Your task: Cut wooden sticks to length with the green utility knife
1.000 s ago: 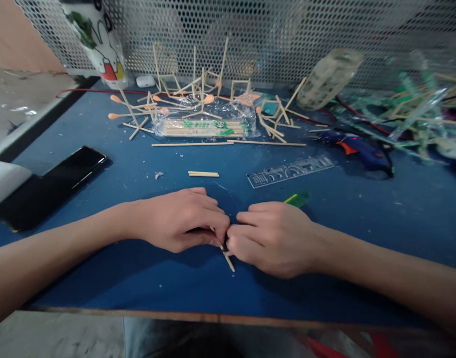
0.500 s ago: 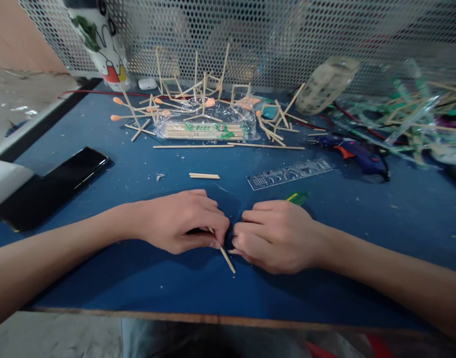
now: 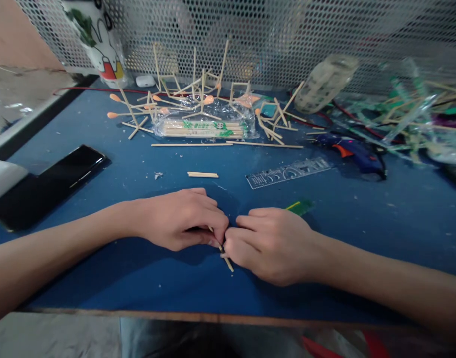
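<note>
My left hand pinches a thin wooden stick between thumb and forefinger; its lower end points toward the table's front edge. My right hand is closed, its fingertips against the stick just below the left fingers. From behind it sticks out the green and yellow end of what looks like a utility knife; most of it is hidden in the fist. A small dark part shows at the stick between both hands. Beyond the hands lie short cut sticks and a clear ruler.
Two long sticks lie before a packet of sticks and several glued stick frames. A blue glue gun and plastic wrappers are at right. A black phone lies left; a cup stands behind.
My right hand has moved left and slightly nearer me, closing the gap to the stick. My left hand keeps its pinch on the stick almost in place.
</note>
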`<state>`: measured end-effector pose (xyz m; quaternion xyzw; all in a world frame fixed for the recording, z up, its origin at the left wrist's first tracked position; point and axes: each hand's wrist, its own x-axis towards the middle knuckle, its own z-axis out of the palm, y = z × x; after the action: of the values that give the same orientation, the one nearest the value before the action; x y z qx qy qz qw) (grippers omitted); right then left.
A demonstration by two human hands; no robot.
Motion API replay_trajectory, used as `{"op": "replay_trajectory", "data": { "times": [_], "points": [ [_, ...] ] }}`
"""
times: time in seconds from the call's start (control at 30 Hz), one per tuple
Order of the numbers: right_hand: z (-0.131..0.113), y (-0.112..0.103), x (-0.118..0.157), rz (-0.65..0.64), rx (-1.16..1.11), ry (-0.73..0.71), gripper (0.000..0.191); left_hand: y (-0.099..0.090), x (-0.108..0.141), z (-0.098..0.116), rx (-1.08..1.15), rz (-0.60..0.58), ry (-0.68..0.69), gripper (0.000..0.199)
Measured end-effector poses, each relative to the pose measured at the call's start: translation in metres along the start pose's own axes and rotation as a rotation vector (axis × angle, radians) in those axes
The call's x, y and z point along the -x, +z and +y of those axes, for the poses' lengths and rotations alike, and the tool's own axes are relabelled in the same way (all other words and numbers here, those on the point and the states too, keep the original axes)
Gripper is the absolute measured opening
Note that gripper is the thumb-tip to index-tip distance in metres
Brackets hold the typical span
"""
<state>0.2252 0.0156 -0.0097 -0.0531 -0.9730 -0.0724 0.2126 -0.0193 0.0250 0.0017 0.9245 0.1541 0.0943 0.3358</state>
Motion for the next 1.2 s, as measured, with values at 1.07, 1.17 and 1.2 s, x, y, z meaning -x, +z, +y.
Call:
{"op": "replay_trajectory", "data": {
  "times": [1.07, 1.17, 1.2],
  "points": [
    [0.016, -0.001, 0.008, -0.032, -0.066, -0.05, 0.027, -0.001, 0.001, 0.004, 0.003, -0.003, -0.029, 0.012],
    [0.016, -0.001, 0.007, -0.044, -0.071, -0.057, 0.028, -0.002, 0.0, 0.003, 0.008, 0.002, -0.024, 0.012],
    [0.015, -0.001, 0.006, -0.039, -0.068, -0.056, 0.029, -0.001, 0.0, 0.002, 0.008, 0.003, -0.023, 0.012]
  ]
}}
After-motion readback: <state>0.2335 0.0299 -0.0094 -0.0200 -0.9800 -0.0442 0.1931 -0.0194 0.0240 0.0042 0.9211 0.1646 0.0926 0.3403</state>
